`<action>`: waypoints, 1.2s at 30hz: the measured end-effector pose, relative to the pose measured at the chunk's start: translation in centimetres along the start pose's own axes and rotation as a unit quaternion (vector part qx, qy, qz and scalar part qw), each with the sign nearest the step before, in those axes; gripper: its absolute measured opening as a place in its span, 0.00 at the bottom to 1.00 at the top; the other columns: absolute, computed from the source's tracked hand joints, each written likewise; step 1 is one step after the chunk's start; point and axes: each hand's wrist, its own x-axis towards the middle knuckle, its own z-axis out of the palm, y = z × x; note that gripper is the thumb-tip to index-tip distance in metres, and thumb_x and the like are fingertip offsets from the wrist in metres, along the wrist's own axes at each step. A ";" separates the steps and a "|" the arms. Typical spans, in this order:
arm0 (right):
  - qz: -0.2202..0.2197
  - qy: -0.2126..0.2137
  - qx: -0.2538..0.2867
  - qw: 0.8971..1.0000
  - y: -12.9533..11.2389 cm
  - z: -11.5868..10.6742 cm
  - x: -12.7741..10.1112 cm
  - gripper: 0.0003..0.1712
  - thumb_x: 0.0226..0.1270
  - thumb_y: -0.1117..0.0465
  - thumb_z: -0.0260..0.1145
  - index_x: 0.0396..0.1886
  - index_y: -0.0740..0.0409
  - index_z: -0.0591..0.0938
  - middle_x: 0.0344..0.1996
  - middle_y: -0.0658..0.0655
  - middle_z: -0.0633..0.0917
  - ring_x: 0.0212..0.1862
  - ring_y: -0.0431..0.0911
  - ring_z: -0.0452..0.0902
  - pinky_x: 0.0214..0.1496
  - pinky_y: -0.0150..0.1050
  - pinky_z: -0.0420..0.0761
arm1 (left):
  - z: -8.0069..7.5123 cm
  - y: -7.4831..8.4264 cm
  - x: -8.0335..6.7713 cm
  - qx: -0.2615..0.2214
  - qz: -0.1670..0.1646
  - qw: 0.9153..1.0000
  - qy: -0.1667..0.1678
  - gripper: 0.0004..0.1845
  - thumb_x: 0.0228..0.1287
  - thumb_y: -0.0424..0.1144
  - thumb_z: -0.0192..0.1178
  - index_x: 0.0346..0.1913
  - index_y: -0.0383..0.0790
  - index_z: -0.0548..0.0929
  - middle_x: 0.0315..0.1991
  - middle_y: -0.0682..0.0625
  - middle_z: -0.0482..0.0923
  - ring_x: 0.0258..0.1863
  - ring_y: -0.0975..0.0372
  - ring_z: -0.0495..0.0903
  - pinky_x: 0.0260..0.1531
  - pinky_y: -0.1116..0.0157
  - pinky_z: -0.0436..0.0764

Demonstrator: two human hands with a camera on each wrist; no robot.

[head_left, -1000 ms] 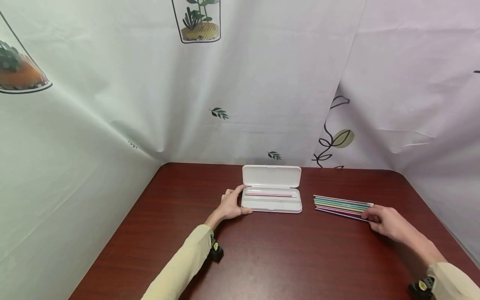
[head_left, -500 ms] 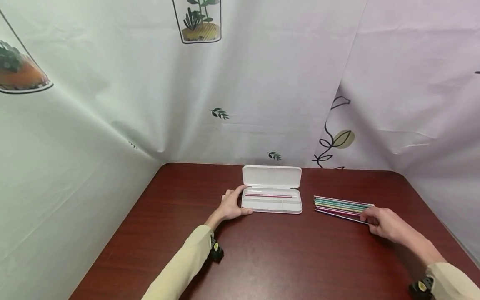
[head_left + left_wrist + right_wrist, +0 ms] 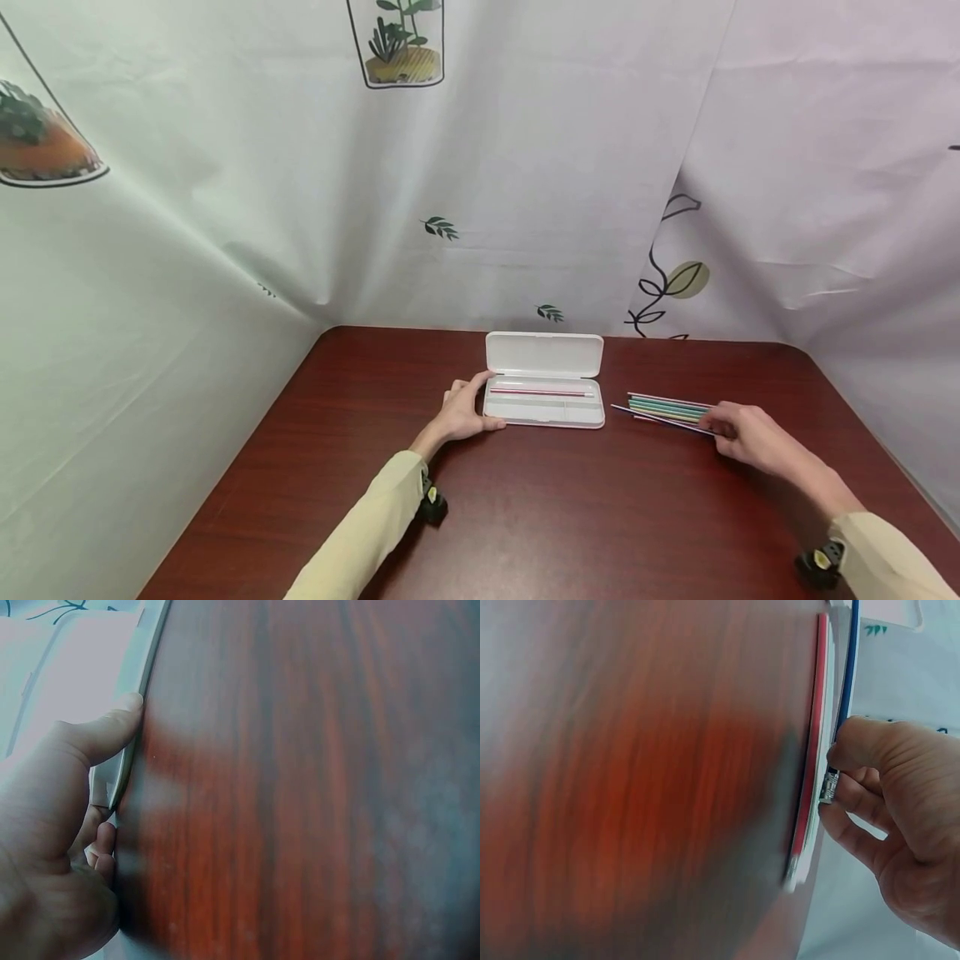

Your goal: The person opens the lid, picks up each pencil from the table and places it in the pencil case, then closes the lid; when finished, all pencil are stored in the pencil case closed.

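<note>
At its left end, a white pencil case [image 3: 543, 422] with its lid raised is held by my left hand [image 3: 459, 412], thumb on the front edge and fingers round the side. A pink-red pencil [image 3: 538, 392] lies in its rear compartment. My right hand [image 3: 753, 433] pinches a dark blue pencil [image 3: 848, 667] near its metal-banded end, between thumb and fingers. That pencil slants over the front of a row of pencils [image 3: 666, 403] in teal, yellow and other colours, whose right ends are hidden behind the hand. A red pencil [image 3: 811, 750] shows closest in the right wrist view.
The dark red-brown wooden table [image 3: 555, 517] carries everything. White patterned cloth [image 3: 487, 167] hangs behind it and along both sides. The raised lid [image 3: 543, 354] stands at the back of the case, near the table's far edge.
My right hand has separated the dark blue pencil from the front of the row and moved it left, its tip now nearer the case. The left hand and the case have stayed put.
</note>
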 end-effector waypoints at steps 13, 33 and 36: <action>-0.027 0.006 0.016 0.999 -2.1 2.0 4.6 0.18 0.46 0.78 0.68 0.34 0.54 0.84 0.28 0.44 0.75 0.28 0.37 0.67 0.29 0.36 0.69 | -0.1 0.2 -0.1 0.001 -0.001 1.000 -0.006 0.50 0.46 0.48 0.80 0.73 0.47 0.67 0.53 0.40 0.75 0.55 0.48 0.67 0.51 0.51 0.66; -0.046 -0.041 0.010 0.998 -5.7 4.6 11.2 0.15 0.48 0.77 0.65 0.33 0.55 0.85 0.27 0.46 0.77 0.29 0.41 0.69 0.31 0.38 0.72 | -0.1 0.0 -0.3 -0.003 0.006 1.000 -0.002 0.49 0.46 0.48 0.80 0.73 0.46 0.67 0.52 0.40 0.74 0.54 0.47 0.67 0.51 0.50 0.66; -0.052 -0.050 0.010 0.997 -6.2 5.0 11.9 0.15 0.49 0.77 0.65 0.33 0.55 0.85 0.28 0.46 0.77 0.29 0.41 0.69 0.31 0.37 0.71 | -0.1 0.0 -0.3 -0.002 0.008 1.000 -0.001 0.49 0.47 0.48 0.80 0.73 0.46 0.67 0.52 0.40 0.75 0.55 0.48 0.67 0.51 0.50 0.66</action>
